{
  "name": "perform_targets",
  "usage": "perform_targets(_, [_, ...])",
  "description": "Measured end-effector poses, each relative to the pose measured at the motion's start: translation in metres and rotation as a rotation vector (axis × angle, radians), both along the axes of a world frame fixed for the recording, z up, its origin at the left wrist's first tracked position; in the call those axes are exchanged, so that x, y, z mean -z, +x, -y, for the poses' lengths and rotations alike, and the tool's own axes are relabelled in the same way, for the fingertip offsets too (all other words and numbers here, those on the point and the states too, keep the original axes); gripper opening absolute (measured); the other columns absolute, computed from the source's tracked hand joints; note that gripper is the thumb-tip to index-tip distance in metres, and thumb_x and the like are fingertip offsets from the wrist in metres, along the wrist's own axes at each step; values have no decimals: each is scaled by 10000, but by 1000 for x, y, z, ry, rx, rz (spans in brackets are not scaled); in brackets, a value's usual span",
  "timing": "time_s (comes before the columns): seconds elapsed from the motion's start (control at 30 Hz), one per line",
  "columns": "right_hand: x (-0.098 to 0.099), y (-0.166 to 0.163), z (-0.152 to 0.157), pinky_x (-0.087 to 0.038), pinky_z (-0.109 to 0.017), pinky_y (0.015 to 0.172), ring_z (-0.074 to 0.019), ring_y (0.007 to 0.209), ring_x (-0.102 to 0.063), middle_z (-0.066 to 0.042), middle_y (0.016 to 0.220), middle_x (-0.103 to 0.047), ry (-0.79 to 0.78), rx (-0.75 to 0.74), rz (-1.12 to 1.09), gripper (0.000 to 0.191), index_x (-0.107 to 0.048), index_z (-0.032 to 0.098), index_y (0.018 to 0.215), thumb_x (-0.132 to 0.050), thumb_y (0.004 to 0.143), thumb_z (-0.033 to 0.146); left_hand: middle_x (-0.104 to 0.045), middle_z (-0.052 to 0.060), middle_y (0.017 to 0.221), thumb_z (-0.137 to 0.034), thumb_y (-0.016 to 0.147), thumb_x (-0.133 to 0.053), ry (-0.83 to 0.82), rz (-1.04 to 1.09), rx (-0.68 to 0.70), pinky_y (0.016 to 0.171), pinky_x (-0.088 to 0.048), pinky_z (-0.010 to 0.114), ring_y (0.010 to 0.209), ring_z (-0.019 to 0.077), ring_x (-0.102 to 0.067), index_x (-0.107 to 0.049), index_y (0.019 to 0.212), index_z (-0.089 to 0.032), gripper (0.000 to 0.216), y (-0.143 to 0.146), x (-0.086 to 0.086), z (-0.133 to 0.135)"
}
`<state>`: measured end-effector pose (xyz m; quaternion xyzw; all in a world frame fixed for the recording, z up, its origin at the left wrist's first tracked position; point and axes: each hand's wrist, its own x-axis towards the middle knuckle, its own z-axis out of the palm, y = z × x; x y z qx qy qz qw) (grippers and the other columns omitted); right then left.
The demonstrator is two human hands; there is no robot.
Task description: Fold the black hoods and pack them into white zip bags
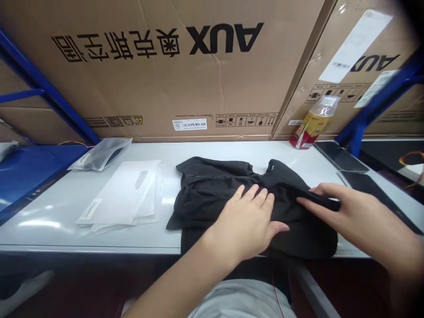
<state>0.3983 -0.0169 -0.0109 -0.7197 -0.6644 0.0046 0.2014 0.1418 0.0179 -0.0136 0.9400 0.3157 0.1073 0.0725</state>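
A black garment (pixel 212 185) lies crumpled on the white table (pixel 59 207), its lower edge hanging over the front edge. My left hand (pixel 248 221) rests flat on the middle of the garment, fingers stretched out. My right hand (pixel 347 212) pinches a fold of the black fabric at the garment's right side, thumb and fingers closed on it.
A stack of clear plastic bags (pixel 126 194) lies left of the garment, and a filled grey bag (pixel 102 152) sits behind it. A yellow-red bottle (pixel 313 123) lies at the back right. Large cardboard boxes (pixel 185 66) wall the back. Blue shelf posts (pixel 46 92) stand at both sides.
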Motion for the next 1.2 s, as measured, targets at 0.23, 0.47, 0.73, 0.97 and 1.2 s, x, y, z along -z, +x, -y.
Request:
perform_targets(0.23, [-12, -107, -7, -571, -532, 890, -355, 1066, -706, -134, 1135, -760, 370, -243, -8, 143, -666, 243, 1081, -556, 991, 264, -685, 127, 1431, -287, 1099, -489, -3, 51, 55, 1232, -433, 462, 1409, 281, -587, -705, 1296, -176, 314, -24, -6, 0])
perform_targets(0.47, [11, -98, -2, -507, -521, 1139, -306, 1344, -630, -65, 1370, -731, 171, -670, -22, 307, -692, 269, 1325, -550, 1053, 280, -532, 61, 1602, -315, 1096, -516, -21, 22, -126, 1258, -415, 520, 1503, 276, -488, -590, 1500, -247, 415, -115, -5, 0])
perform_targets(0.73, [-1, -93, -9, -527, -448, 662, -319, 764, -677, -75, 740, -661, 24, -77, 98, 492, -555, 287, 695, -546, 963, 700, -655, 23, 1490, -294, 1114, -476, 43, 137, -81, 1307, -346, 489, 1459, 231, -545, -645, 1446, -233, 377, -117, -2, 2])
perform_targets(0.97, [-12, -99, -13, -417, -335, 480, -269, 563, -656, -3, 680, -674, 33, 87, -92, 198, -548, 296, 964, -630, 941, 475, -703, 22, 1428, -248, 1100, -503, 4, 179, -40, 1294, -365, 500, 1395, 239, -606, -687, 1382, -239, 337, -118, -3, 4])
perform_targets(1.2, [-17, -159, 1, -554, -458, 804, -331, 968, -652, -112, 1054, -674, 216, -296, -17, 189, -644, 242, 1145, -640, 958, 268, -753, 34, 931, -248, 1077, -525, -74, 598, -250, 857, -589, 340, 917, 193, -723, -669, 894, -217, 235, -108, -12, 11])
